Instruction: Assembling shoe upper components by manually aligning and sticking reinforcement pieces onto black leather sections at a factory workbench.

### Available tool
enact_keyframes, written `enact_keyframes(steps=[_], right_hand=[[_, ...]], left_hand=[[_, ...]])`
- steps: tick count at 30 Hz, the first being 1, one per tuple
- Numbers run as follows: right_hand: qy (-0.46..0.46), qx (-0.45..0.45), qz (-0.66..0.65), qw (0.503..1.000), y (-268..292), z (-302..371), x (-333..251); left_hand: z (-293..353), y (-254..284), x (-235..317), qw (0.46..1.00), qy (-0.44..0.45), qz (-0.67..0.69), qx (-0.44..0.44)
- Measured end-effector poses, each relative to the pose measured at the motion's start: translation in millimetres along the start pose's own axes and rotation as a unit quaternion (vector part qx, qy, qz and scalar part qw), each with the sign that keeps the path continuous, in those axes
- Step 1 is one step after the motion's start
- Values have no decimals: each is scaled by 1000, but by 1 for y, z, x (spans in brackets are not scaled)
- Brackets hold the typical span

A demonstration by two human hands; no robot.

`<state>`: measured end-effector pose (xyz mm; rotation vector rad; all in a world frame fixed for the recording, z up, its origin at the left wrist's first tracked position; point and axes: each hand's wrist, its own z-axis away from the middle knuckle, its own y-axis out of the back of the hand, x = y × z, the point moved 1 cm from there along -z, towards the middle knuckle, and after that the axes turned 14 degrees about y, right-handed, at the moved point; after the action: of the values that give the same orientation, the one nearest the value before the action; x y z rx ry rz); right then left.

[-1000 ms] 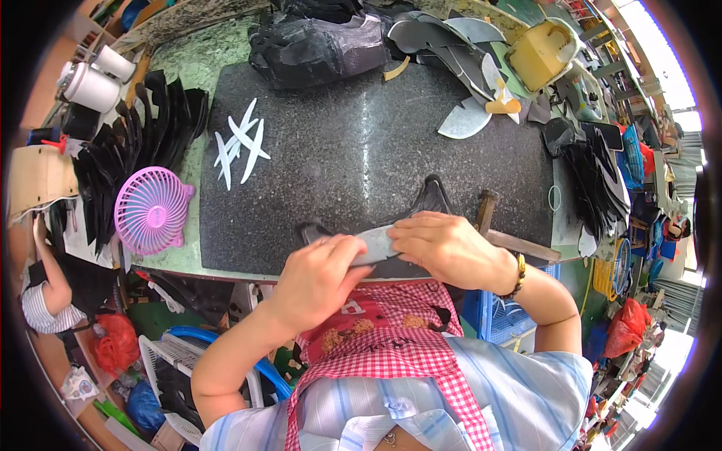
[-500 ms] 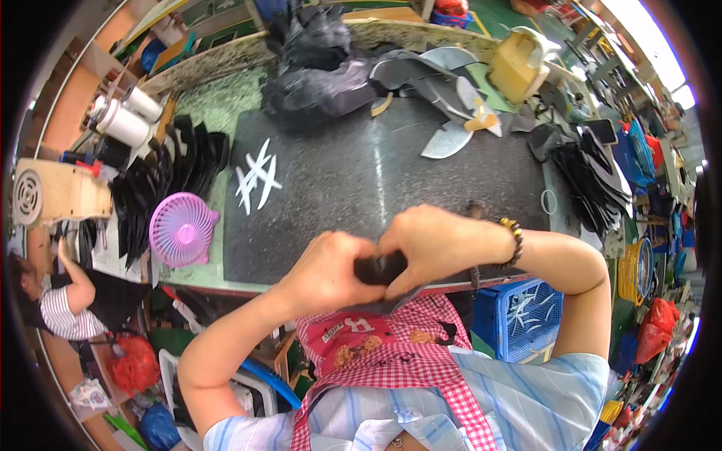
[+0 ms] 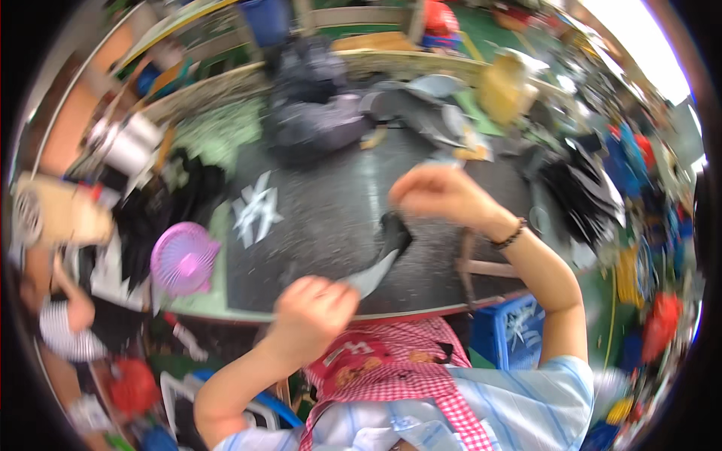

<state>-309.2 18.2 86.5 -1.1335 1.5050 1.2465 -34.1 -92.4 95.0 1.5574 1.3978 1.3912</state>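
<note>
My left hand (image 3: 316,312) is closed on the lower end of a curved piece of sheet material (image 3: 374,275), light grey below and black at its upper end. It hangs over the front of a dark work mat (image 3: 316,255). Farther right, my right hand (image 3: 451,197) is raised over the mat with its fingers curled and smeared by motion. A gap separates it from the piece's black upper end, and whether it holds anything is unclear. Beneath my right wrist lies a blurred hammer-like tool (image 3: 468,264). Several white strips (image 3: 257,210) lie crossed at the mat's left.
A pink fan (image 3: 184,259) and stacked black pieces (image 3: 169,199) stand left. At the back are a black plastic bag (image 3: 320,120), grey cut pieces (image 3: 429,113) and a yellow container (image 3: 505,86). Another stack (image 3: 579,195) lies right; a blue basket (image 3: 492,338) sits below the edge.
My hands were together around the dark piece and have separated. The left moved down and left with the piece, now stretched out; the right moved up and right, away from it.
</note>
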Motion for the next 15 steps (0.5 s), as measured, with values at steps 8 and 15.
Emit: enact_keyframes(steps=[8,15], right_hand=[[283,-139,371,874,-109,-133,35],[325,-224,372,840,-124,-169,46]], left_hand=[[34,-61,5,994,88,-67,22],[33,-43,2,992,99,43,64]])
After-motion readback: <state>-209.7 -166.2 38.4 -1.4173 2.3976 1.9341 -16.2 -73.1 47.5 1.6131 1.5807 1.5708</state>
